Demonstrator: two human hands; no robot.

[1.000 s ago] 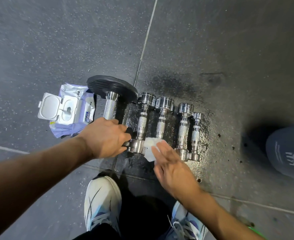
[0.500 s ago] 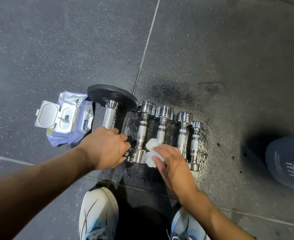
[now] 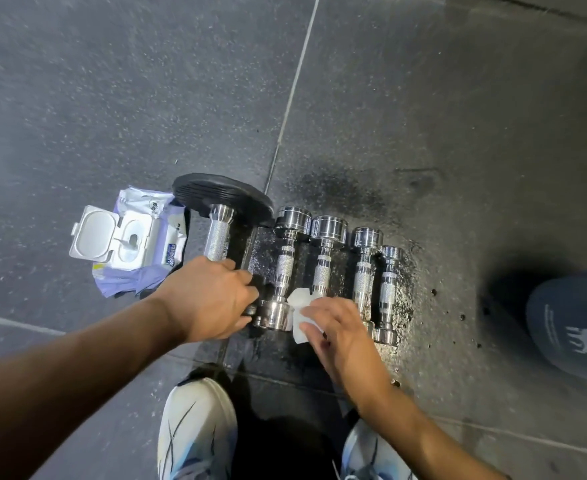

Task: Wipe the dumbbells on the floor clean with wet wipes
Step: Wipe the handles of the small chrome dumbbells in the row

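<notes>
Several chrome dumbbells lie side by side on the dark rubber floor. The leftmost is a large dumbbell with a black plate at its far end; my left hand is closed over its near end. Beside it lies a chrome dumbbell, then a second chrome dumbbell, whose near end is covered by a white wet wipe. My right hand presses that wipe onto it. Two smaller dumbbells lie to the right.
An open pack of wet wipes with its white lid up lies left of the dumbbells. The floor around the dumbbells is wet. My white shoes stand just below. Another person's dark shoe is at the right edge.
My right hand with the wipe slid a little forward along the near end of the second chrome dumbbell and back. My left hand stayed on the large dumbbell.
</notes>
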